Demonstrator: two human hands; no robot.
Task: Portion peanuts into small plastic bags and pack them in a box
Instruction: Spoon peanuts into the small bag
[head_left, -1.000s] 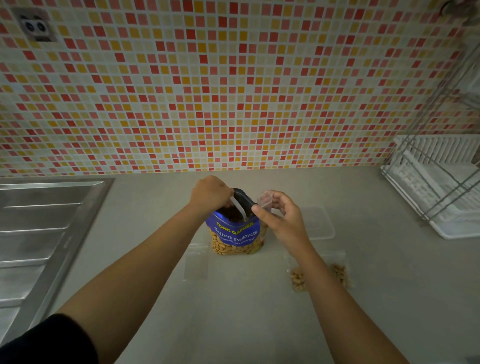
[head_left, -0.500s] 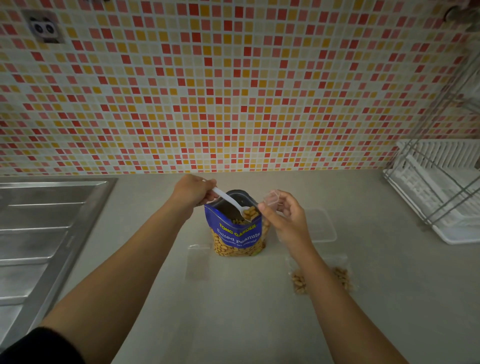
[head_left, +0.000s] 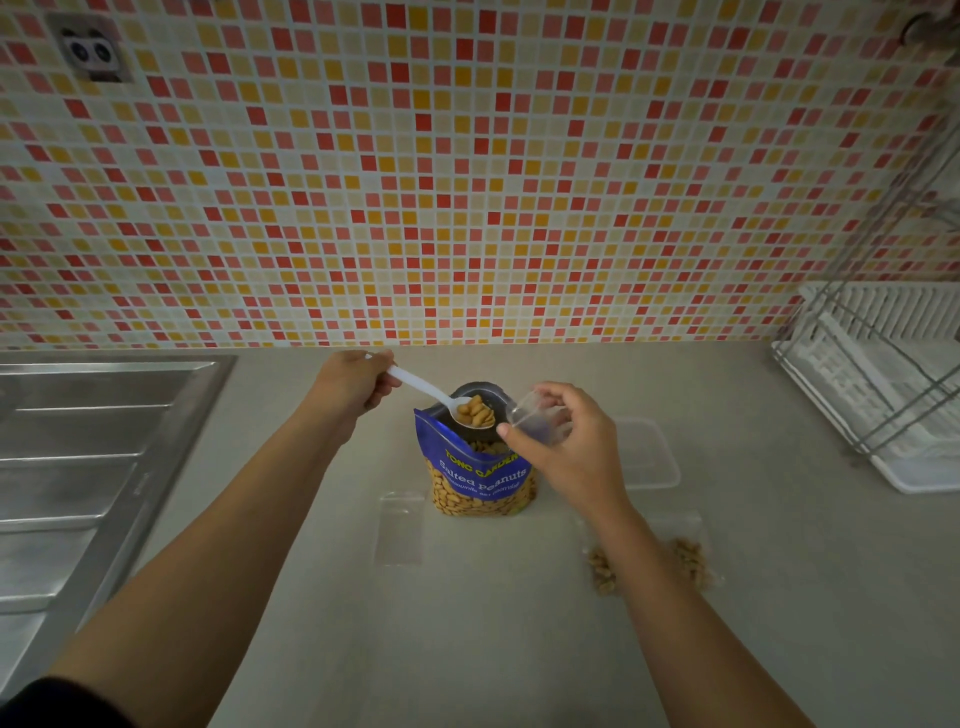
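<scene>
I saw the left hand (head_left: 353, 384) gripping a white plastic spoon (head_left: 415, 382), heaped with peanuts (head_left: 475, 410), above the open blue foil peanut pouch (head_left: 478, 470). The right hand (head_left: 569, 449) pinched 1 small clear plastic bag (head_left: 532, 418) just beside the spoon.

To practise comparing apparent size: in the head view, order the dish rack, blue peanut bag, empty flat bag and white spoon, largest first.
1. Dish rack, partly cut off by the frame.
2. Peanut bag.
3. Empty bag and spoon: unsure; the spoon is longer, the bag broader.
</scene>
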